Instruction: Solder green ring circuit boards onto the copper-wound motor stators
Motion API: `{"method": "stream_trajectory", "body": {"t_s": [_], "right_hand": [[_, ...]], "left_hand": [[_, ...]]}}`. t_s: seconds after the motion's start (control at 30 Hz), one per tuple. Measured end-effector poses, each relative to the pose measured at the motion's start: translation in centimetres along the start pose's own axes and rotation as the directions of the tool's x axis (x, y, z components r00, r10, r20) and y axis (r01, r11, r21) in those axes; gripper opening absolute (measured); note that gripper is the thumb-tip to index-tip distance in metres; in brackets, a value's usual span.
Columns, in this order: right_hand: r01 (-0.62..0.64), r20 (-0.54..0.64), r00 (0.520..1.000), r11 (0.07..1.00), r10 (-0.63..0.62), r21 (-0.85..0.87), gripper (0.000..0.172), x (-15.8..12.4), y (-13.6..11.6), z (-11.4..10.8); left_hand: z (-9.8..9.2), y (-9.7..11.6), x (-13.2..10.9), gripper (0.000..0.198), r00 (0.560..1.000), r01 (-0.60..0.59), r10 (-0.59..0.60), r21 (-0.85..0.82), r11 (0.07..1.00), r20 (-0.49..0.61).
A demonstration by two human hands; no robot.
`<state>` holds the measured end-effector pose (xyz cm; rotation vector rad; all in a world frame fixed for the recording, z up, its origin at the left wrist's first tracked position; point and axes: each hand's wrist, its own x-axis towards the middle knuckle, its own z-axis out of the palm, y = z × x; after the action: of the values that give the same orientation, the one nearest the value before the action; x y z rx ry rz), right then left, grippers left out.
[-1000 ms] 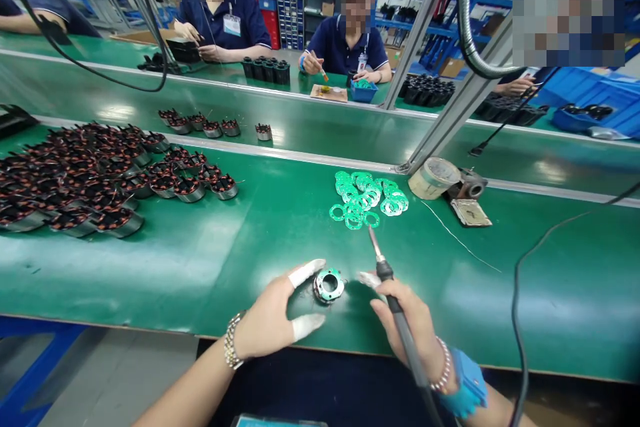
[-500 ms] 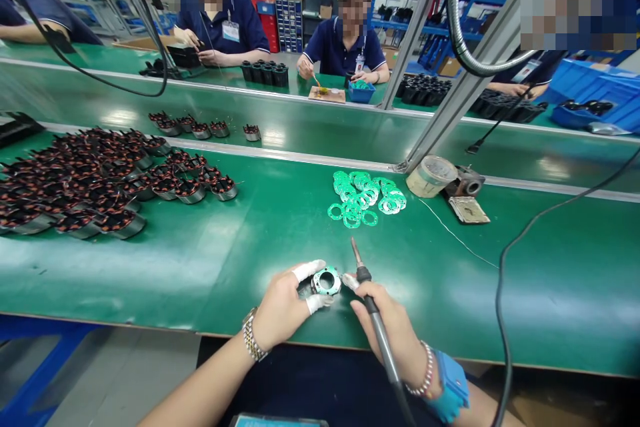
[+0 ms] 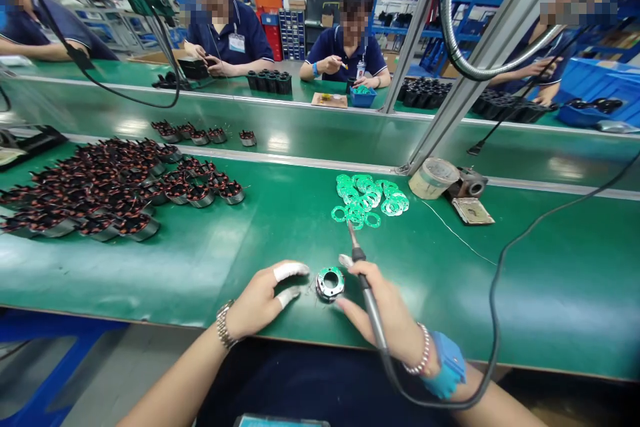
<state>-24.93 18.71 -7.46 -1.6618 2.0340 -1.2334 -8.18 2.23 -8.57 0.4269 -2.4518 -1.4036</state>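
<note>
A motor stator (image 3: 330, 285) with a green ring board on top stands on the green bench between my hands. Just left of it is my left hand (image 3: 260, 297), thumb and forefinger apart in white finger cots, holding nothing. My right hand (image 3: 393, 310) keeps a soldering iron (image 3: 371, 307) in its grip, the tip pointing away from me toward the loose green ring boards (image 3: 357, 197). The thumb and cotted forefinger of that hand reach to the right side of the stator; whether they touch it I cannot tell.
Many wound stators (image 3: 100, 187) crowd the bench at left. A solder wire spool (image 3: 434, 177), a metal block and a small square pad (image 3: 473, 211) stand at right. The iron's cable (image 3: 495, 307) loops over the right side. Co-workers sit beyond the metal frame (image 3: 425, 107).
My left hand has let go of the stator and drawn back to the left. My right hand, still holding the iron, has moved closer around the stator's right side.
</note>
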Motion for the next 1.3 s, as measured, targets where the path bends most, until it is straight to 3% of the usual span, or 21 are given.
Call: {"method": "stream_trajectory", "body": {"t_s": [0.1, 0.2, 0.33, 0.43, 0.53, 0.67, 0.77, 0.97, 1.17, 1.3], "right_hand": [[0.068, 0.069, 0.995, 0.998, -0.067, -0.007, 0.041, 1.3, -1.0, 1.2], [0.121, 0.098, 0.988, 0.993, -0.122, 0.014, 0.036, 1.9, -1.1, 1.5], [0.165, 0.214, 0.961, 0.984, -0.177, 0.073, 0.035, 1.6, -0.4, 0.2], [0.177, 0.188, 0.963, 0.979, -0.193, 0.099, 0.036, 1.8, -0.1, -0.6], [0.256, 0.111, 0.958, 0.962, -0.265, 0.091, 0.023, 3.0, -0.3, -0.5], [0.441, 0.228, 0.868, 0.896, -0.441, 0.056, 0.015, 4.9, -0.8, 0.0], [0.505, 0.274, 0.832, 0.863, -0.483, -0.012, 0.015, 5.3, -0.9, -0.3], [0.426, 0.221, 0.885, 0.904, -0.41, -0.028, 0.015, 3.7, 0.4, -0.4], [0.284, 0.051, 0.957, 0.959, -0.284, 0.011, 0.017, 2.2, 0.2, 0.8], [0.237, -0.06, 0.97, 0.972, -0.237, -0.008, 0.017, 1.3, -0.1, 2.2]], "left_hand": [[0.3, 0.1, 1.1, 0.01, 0.999, -0.038, 0.038, -0.062, 0.997, -0.003], [1.0, 0.8, 1.9, 0.008, 0.994, 0.093, -0.107, -0.296, 0.95, -0.031], [1.8, 2.0, 2.2, 0.014, 0.925, 0.333, -0.376, -0.594, 0.733, 0.055], [2.4, 2.3, 2.3, 0.021, 0.877, 0.418, -0.465, -0.667, 0.617, 0.119], [2.6, 2.4, 2.4, 0.021, 0.877, 0.436, -0.459, -0.635, 0.638, 0.142], [2.5, 2.6, 2.4, 0.022, 0.899, 0.414, -0.413, -0.596, 0.689, 0.147], [2.6, 2.6, 2.1, 0.019, 0.899, 0.415, -0.415, -0.574, 0.706, 0.14], [3.2, 2.7, 1.8, 0.017, 0.911, 0.369, -0.407, -0.578, 0.728, 0.07], [3.9, 3.2, 1.3, 0.019, 0.906, 0.349, -0.423, -0.601, 0.719, 0.02], [4.3, 3.5, 1.1, 0.021, 0.89, 0.357, -0.455, -0.62, 0.698, 0.0]]}}
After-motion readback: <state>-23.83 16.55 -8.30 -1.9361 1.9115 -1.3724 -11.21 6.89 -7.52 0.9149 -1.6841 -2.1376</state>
